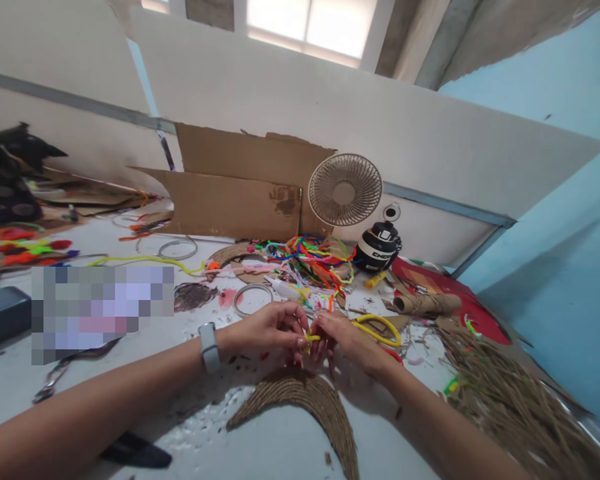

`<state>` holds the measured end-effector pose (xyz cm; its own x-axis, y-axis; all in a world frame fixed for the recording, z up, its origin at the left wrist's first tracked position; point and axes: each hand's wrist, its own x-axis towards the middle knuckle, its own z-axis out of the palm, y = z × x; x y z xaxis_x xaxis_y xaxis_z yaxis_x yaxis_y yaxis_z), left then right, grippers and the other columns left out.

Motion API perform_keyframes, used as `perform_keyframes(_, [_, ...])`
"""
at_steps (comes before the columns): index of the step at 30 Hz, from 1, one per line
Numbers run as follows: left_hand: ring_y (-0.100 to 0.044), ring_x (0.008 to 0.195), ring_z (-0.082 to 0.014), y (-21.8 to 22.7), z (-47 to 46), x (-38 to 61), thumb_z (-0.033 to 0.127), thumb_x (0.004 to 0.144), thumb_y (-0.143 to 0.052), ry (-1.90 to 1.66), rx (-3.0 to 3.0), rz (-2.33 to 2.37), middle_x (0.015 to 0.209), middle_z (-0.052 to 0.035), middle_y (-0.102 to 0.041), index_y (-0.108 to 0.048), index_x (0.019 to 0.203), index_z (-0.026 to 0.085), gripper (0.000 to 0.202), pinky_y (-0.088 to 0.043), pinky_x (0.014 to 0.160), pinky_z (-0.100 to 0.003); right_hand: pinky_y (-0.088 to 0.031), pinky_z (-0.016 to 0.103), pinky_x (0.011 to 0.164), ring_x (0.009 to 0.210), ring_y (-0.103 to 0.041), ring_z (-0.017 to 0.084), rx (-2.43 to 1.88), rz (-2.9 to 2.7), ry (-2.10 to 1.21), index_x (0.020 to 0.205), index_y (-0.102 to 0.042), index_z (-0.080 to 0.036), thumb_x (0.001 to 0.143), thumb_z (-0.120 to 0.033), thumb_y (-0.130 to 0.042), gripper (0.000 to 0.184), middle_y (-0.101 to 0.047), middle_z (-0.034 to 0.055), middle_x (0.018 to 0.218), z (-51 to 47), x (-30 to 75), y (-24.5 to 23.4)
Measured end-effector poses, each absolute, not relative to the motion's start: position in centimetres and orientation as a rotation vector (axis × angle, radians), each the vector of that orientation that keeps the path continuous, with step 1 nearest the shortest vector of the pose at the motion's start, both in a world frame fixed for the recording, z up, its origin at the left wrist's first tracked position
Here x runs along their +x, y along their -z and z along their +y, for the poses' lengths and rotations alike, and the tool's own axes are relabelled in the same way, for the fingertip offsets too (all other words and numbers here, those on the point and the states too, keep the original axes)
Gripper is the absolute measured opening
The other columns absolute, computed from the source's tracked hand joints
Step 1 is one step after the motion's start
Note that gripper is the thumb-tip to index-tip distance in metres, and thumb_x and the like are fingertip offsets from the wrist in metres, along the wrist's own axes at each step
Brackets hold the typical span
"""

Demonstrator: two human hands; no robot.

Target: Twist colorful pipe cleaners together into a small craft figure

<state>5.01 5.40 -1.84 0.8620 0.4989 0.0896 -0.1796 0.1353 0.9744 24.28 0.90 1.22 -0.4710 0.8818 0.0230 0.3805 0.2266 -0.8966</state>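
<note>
My left hand (283,331), with a watch (209,347) on its wrist, has its fingers closed on a small bent yellow piece (311,338) that looks like pipe cleaner. From the other side my right hand (337,337) meets it, fingertips bent around the same piece; part of the piece is hidden by the fingers. Just below both hands a crescent shape (300,393) covered in brown twine lies flat on the white table (260,460). Yellow-handled scissors (380,329) rest beside my right hand, their blades partly hidden.
Behind the hands lie a tangle of coloured pipe cleaners (315,263) and a metal ring (253,300). A round fan (345,190) and a black bottle (379,248) stand near the cardboard (230,203). Loose brown twine (510,393) heaps at the right, with a cardboard tube (427,304) beyond.
</note>
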Motion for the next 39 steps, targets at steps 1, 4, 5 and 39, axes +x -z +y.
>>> perform_keyframes(1, [-0.064,0.062,-0.0129,1.9,5.4,5.0,0.03,0.071,-0.068,-0.499,1.355,0.271,0.073,-0.0025,-0.065,-0.049,0.086,0.013,0.029,-0.05,0.058,-0.025,-0.041,0.019,0.046,0.052,-0.052,0.01,-1.135,-1.863,-1.362,0.077,-0.057,-0.017,0.092,-0.04,-0.03,0.039,-0.06,0.0003,0.065,0.7,23.8,-1.0])
perform_keyframes(4, [-0.064,0.062,-0.0137,2.1,5.3,5.0,0.03,0.072,-0.067,-0.489,1.336,0.258,0.073,-0.0023,-0.065,-0.048,0.088,0.014,0.029,-0.05,0.059,-0.026,-0.034,0.016,0.039,0.044,-0.041,0.006,-1.043,-1.537,-1.718,0.079,-0.054,-0.017,0.089,-0.045,-0.039,0.034,-0.054,-0.0018,0.063,0.0,22.5,-0.1])
perform_keyframes(5, [-0.064,0.061,-0.0137,2.2,5.3,5.0,0.03,0.072,-0.067,-0.491,1.324,0.258,0.072,-0.002,-0.065,-0.047,0.088,0.014,0.029,-0.05,0.058,-0.026,-0.03,0.015,0.037,0.042,-0.036,0.005,-1.023,-1.413,-1.771,0.079,-0.053,-0.016,0.088,-0.046,-0.042,0.032,-0.051,-0.003,0.06,-0.3,22.1,0.1])
perform_keyframes(39, [-0.044,0.067,-0.0106,2.5,4.9,5.9,0.036,0.09,-0.034,-0.77,1.992,0.561,0.071,0.0016,-0.049,-0.051,0.079,0.015,0.029,-0.037,0.063,-0.021,-0.02,0.018,0.038,0.04,-0.028,0.005,-1.174,-1.272,-1.408,0.069,-0.043,-0.019,0.08,-0.051,-0.051,0.035,-0.037,-0.0086,0.049,-0.2,21.7,2.7])
